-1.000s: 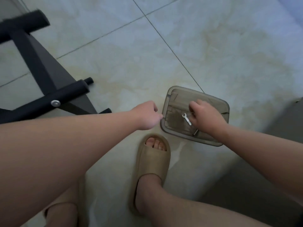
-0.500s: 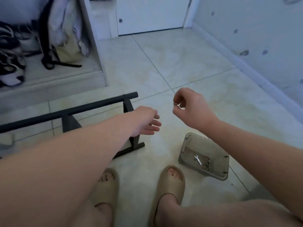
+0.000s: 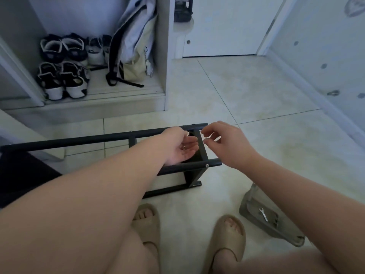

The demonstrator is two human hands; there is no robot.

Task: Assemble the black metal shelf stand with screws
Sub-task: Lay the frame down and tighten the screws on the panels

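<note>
Head view. Item: stand (image 3: 79, 139), black metal, on the floor (image 3: 246, 91) — judged stiff, fairly light, smooth-painted; best held by a bar, clear of the joints. With it: left hand (image 3: 180, 147), palm up over the frame, fingers relaxed, a screw (image 3: 183, 147) lying in it; right hand (image 3: 229, 145) just beside — fingers loosely curled, thumb and forefinger apart, nothing seen between. Aside: tray (image 3: 248, 202) holding wrench (image 3: 263, 214).

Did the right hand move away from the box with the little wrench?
Yes. It was inside the plastic box on the floor; now the right hand is away from it, beside the black stand.
</note>
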